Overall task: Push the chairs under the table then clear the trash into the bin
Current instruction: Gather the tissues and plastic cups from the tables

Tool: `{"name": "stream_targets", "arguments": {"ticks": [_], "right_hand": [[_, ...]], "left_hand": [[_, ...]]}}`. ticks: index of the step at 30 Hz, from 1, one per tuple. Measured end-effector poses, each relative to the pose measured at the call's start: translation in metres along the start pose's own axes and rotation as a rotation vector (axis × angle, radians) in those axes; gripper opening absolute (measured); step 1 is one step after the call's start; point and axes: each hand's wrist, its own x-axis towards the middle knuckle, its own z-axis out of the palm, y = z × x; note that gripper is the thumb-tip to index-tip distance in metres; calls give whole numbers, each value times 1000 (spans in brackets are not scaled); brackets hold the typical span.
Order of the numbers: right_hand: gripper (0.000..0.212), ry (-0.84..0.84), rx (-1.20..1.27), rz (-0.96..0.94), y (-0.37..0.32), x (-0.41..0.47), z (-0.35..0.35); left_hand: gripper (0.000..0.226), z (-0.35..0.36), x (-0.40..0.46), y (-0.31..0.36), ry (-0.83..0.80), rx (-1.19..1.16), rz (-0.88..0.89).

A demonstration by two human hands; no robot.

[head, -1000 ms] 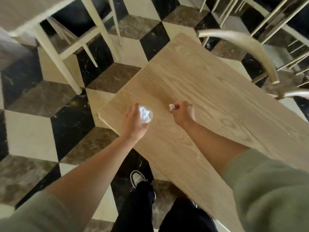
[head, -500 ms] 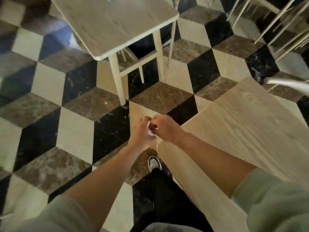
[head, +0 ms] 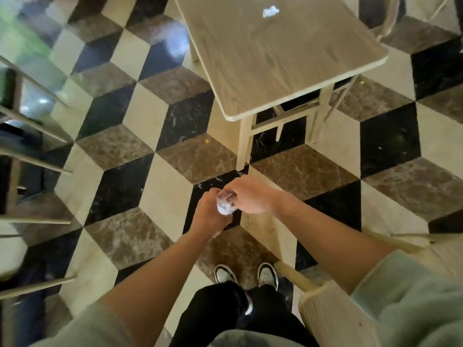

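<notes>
Shoes (head: 246,274) of mine stand on the cube-patterned marble floor (head: 140,156). Above them my left hand (head: 209,216) and right hand (head: 250,197) both clasp a crumpled clear plastic cup (head: 225,205). Farther off, a crumpled white paper scrap (head: 270,11) lies near the far edge of the pale wooden table (head: 263,61).

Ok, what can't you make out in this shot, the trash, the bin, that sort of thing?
- Bin: none in the head view.
- Clear trash: mostly wrapped by the left hand and right hand; what it is cannot be told.
- White scrap on the far table: too small to identify.
- Left side: motion-blurred rails and reflections.
- Near table: cut off by the sleeve.
</notes>
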Motion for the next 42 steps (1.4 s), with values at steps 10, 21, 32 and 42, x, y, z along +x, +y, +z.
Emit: {"name": "stream_targets", "arguments": {"ticks": [10,21,32,42], "right_hand": [[36,158,146,77,-62,190,-49],[46,119,-171,199,-87,358,-161],[55,299,-29,212,-19,498,-348],[21,1402,498,1026,137,465,-452]], "left_hand": [[33,-125,144,-54,100,-66,2],[34,-278,333,-45,80,-52,168],[41,-333,593,51,-62,187,274],[56,-345,725,168,-174,181,421]]}}
